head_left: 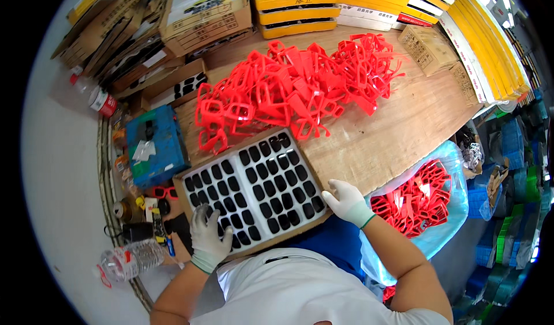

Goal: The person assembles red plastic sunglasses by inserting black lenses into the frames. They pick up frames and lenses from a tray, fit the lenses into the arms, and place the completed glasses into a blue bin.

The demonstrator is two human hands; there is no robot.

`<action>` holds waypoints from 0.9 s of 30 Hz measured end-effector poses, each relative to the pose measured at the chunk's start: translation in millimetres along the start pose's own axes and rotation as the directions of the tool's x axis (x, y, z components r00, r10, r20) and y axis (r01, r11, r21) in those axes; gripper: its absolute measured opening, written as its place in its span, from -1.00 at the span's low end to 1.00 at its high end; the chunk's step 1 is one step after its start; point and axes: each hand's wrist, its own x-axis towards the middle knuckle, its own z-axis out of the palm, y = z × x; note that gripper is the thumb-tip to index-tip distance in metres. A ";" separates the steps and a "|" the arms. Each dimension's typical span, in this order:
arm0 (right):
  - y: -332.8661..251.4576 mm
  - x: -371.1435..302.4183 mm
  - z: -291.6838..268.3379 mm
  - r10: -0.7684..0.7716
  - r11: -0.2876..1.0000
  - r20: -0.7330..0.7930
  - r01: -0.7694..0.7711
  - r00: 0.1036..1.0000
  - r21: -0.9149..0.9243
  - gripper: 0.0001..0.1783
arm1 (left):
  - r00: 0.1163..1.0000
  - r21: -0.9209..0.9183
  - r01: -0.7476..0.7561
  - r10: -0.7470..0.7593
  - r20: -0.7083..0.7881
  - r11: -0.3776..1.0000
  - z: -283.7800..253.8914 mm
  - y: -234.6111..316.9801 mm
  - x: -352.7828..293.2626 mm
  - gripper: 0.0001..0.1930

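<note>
**Resting a white-gloved left hand [209,235] over dark, rounded-rectangular lenses [280,182]**

Reaching in over the near left corner of a shallow, brown cardboard tray with white inserts [249,192], with lenses in rows across both halves. Bending the left fingers and holding the thumb apart from them, showing no lens clearly pinched; cannot tell whether pressing on one. Having the nearest lenses directly under and just right of those fingers, with long axes pointing away from the body, across the tray's longer side. Placing the left hand nearer to the lenses than the white-gloved right hand [349,202]. Holding the latter at the tray's near right corner, with thumb parted from fingers; cannot tell whether touching the rim. Facing a heap of glossy red plastic spectacle frames [300,85] beyond the tray, having more in a translucent pale-blue bag [459,192] right of it.
</note>
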 end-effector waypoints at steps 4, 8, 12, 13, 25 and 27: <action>-7.7 -17.1 7.4 -0.001 0.982 0.257 0.050 0.966 -0.184 -0.47 | 0.959 -0.075 0.267 -0.273 -0.077 0.961 20.5 -6.5 -45.2 -0.35; -9.9 -15.4 13.8 0.001 0.967 0.257 0.064 0.966 -0.246 -0.52 | 0.917 -0.178 0.362 -0.384 -0.109 0.915 21.4 -5.2 -48.8 -0.36; -16.7 -26.8 11.5 0.001 0.977 0.229 0.048 0.973 -0.206 -0.60 | 0.930 -0.029 0.341 -0.342 -0.132 0.940 17.3 -13.3 -44.0 -0.38; -15.4 -33.0 15.6 -0.003 0.984 0.175 0.035 0.985 -0.176 -0.61 | 0.933 -0.040 0.326 -0.328 -0.145 0.944 16.2 -17.4 -42.2 -0.38; -36.0 -86.9 36.4 0.121 0.943 0.184 -0.055 0.975 -0.328 -0.59 | 0.889 -0.162 0.458 -0.449 0.090 0.874 11.9 -40.0 -38.3 -0.37; -45.6 -95.0 34.1 0.182 0.921 0.202 -0.096 0.962 -0.377 -0.64 | 0.889 -0.173 0.457 -0.447 0.093 0.872 9.6 -39.2 -37.5 -0.37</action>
